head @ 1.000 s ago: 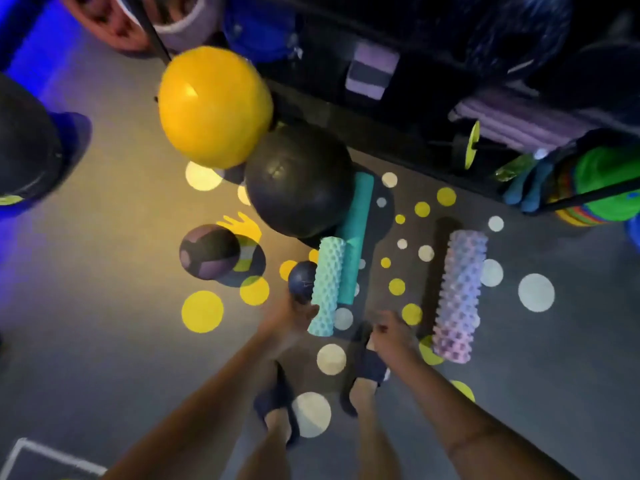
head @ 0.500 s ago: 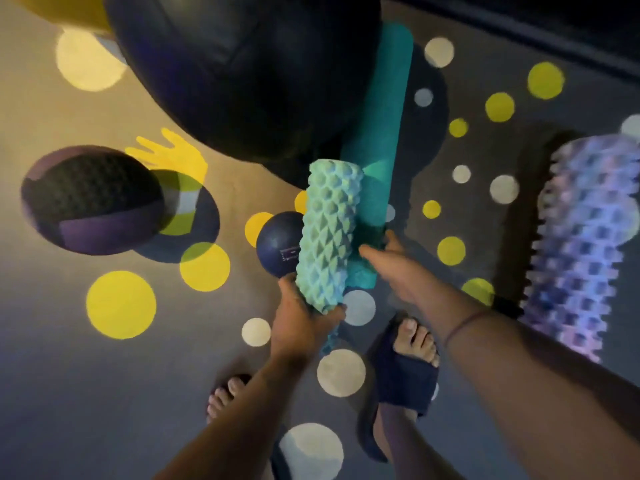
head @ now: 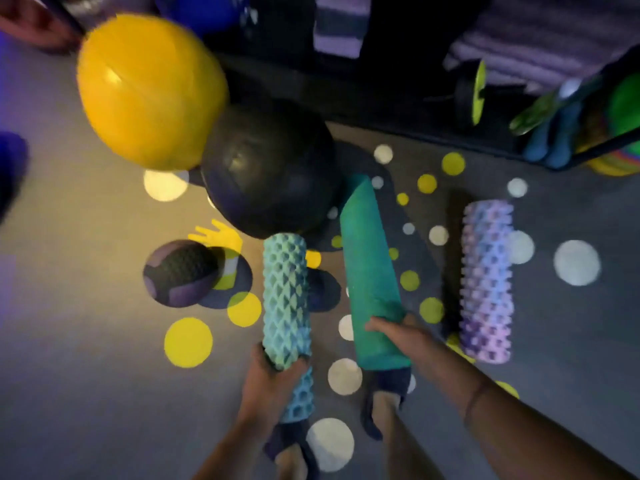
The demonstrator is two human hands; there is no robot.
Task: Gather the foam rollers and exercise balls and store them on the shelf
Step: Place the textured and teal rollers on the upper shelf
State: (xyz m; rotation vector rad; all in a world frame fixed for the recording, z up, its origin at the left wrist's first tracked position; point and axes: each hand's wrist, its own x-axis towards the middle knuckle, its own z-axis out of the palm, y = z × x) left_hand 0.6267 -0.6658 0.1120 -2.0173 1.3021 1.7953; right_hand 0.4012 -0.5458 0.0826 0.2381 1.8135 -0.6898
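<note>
My left hand [head: 268,377] grips the near end of a pale green knobbed foam roller [head: 285,299], lifted off the floor. My right hand [head: 398,332] holds a smooth teal foam roller [head: 369,271] near its lower end, also raised. A lilac knobbed roller [head: 486,278] lies on the floor to the right. A big yellow ball [head: 145,91] and a big black ball [head: 266,168] sit ahead by the dark shelf [head: 381,64]. A purple-black medicine ball [head: 180,273] rests at the left.
The floor carries yellow and white dots and a yellow hand print [head: 216,235]. The shelf holds folded mats [head: 341,26], a wheel [head: 469,93] and coloured discs [head: 620,109]. My feet in dark slippers [head: 384,386] stand below the rollers.
The view has pulled back up. My right hand has taken hold of the teal roller, and both rollers have come up off the floor. The small dark blue ball is now hidden.
</note>
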